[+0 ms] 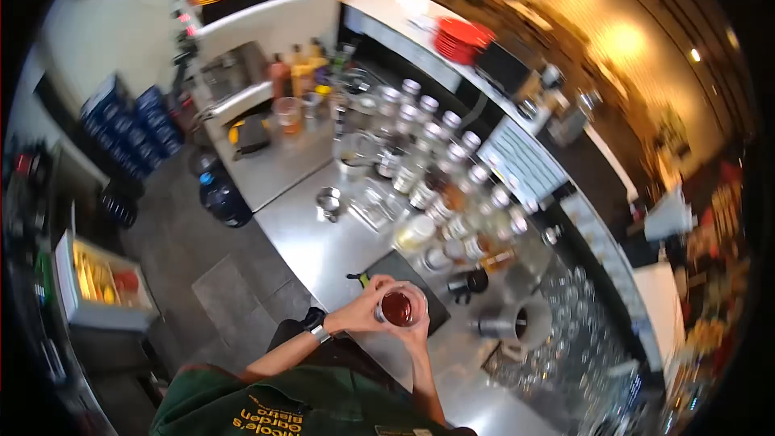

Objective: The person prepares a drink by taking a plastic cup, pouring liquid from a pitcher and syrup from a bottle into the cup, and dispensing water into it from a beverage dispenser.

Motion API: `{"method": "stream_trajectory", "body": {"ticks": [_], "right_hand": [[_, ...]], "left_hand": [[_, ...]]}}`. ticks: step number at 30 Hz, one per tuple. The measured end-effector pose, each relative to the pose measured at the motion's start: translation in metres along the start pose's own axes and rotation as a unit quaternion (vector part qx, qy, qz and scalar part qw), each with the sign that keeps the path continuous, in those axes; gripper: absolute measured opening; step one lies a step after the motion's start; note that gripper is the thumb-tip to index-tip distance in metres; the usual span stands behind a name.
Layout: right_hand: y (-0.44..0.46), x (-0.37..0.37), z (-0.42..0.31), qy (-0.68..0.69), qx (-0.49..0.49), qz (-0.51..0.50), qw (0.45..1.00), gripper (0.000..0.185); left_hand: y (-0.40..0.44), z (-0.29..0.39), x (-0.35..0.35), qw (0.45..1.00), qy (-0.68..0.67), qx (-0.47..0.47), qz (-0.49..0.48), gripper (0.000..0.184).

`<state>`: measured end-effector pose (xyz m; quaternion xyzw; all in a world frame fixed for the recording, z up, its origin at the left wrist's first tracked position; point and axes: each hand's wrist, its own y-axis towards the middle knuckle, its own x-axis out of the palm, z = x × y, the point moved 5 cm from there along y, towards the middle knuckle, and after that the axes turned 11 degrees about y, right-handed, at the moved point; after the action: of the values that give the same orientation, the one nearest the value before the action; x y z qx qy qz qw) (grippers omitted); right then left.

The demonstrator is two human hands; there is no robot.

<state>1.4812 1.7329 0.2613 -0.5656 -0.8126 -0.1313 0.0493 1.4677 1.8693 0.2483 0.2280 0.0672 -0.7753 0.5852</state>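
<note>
Both of my hands are around a clear cup (pixel 401 307) holding dark red liquid, above the steel counter. My left hand (pixel 355 314), with a watch on the wrist, has its fingers wrapped round the cup's left side. My right hand (pixel 416 333) closes on the lower right of the same cup. Under the cup lies a dark mat (pixel 433 307), partly covered by my hands. A small green and black tool (pixel 361 278) is beside the mat's left edge. To the right are a black object (pixel 469 282) and a metal tin (pixel 498 327).
Several bottles (pixel 420 194) stand in rows behind the mat. A metal jigger-like cup (pixel 328 202) is on the steel counter (pixel 299 230). Many clear glasses (pixel 577 315) crowd the right side. On the floor at left are a large blue water bottle (pixel 224 196) and blue boxes (pixel 133 129).
</note>
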Motion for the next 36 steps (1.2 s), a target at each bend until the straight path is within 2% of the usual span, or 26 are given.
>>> {"method": "stream_trajectory", "body": {"ticks": [2,3,4,5,7,8,10,11,12,13,14,16,20,23,28,31,33,34,36], "right_hand": [[0.001,0.021,0.013,0.037,0.003,-0.056,0.998,0.083],[0.004,0.040,-0.002,-0.063,-0.026,-0.096,0.993,0.078],[0.003,0.057,-0.004,-0.040,-0.007,-0.098,0.994,0.076],[0.001,0.072,0.000,-0.019,0.015,-0.098,0.995,0.073],[0.000,0.099,0.006,-0.087,-0.054,-0.146,0.984,0.073],[0.000,0.115,0.009,-0.115,-0.090,-0.172,0.974,0.073],[-0.001,0.152,0.019,-0.119,-0.114,-0.211,0.964,0.074],[-0.004,0.176,0.023,-0.119,-0.122,-0.230,0.958,0.075],[-0.008,0.199,0.032,-0.060,-0.072,-0.237,0.967,0.079],[-0.012,0.222,0.041,-0.002,-0.023,-0.237,0.971,0.083],[-0.018,0.244,0.053,0.025,0.001,-0.244,0.969,0.085],[-0.026,0.287,0.083,0.062,0.041,-0.263,0.962,0.087],[-0.042,0.406,0.101,0.097,0.072,-0.325,0.938,0.088],[-0.064,0.477,0.124,0.095,0.093,-0.384,0.914,0.087],[-0.086,0.606,0.150,0.107,0.139,-0.488,0.855,0.087],[-0.093,0.678,0.178,0.107,0.171,-0.546,0.813,0.087],[-0.097,0.728,0.194,0.115,0.176,-0.580,0.787,0.087],[-0.098,0.755,0.203,0.123,0.186,-0.590,0.776,0.086],[-0.098,0.810,0.222,0.131,0.191,-0.612,0.756,0.087]], "left_hand": [[-0.029,0.001,-0.024,0.999,0.036,-0.027,-0.016,0.099],[-0.046,0.004,-0.038,0.998,0.052,-0.040,-0.025,0.101],[-0.061,0.017,-0.067,0.988,0.145,-0.033,-0.052,0.108],[-0.080,0.018,-0.098,0.963,0.265,-0.024,-0.036,0.093],[-0.113,0.087,-0.191,0.961,0.253,-0.090,0.072,0.075],[-0.138,0.143,-0.237,0.934,0.285,0.000,0.215,0.066],[-0.213,0.249,-0.297,0.817,0.308,0.157,0.461,0.044],[-0.252,0.274,-0.309,0.700,0.299,0.282,0.584,0.036],[-0.297,0.294,-0.306,0.595,0.377,0.331,0.628,0.043],[-0.342,0.310,-0.302,0.465,0.442,0.360,0.677,0.050],[-0.387,0.329,-0.290,0.390,0.451,0.399,0.697,0.050],[-0.445,0.355,-0.283,0.300,0.473,0.449,0.696,0.046],[-0.480,0.381,-0.311,0.230,0.516,0.525,0.636,0.026],[-0.521,0.385,-0.313,0.280,0.543,0.480,0.630,0.021],[-0.589,0.398,-0.309,0.215,0.648,0.375,0.628,0.021],[-0.611,0.382,-0.345,0.170,0.687,0.412,0.575,0.021],[-0.627,0.371,-0.373,0.185,0.694,0.411,0.561,0.019],[-0.635,0.366,-0.384,0.211,0.695,0.384,0.570,0.018],[-0.649,0.360,-0.409,0.238,0.728,0.261,0.588,0.018]]}}
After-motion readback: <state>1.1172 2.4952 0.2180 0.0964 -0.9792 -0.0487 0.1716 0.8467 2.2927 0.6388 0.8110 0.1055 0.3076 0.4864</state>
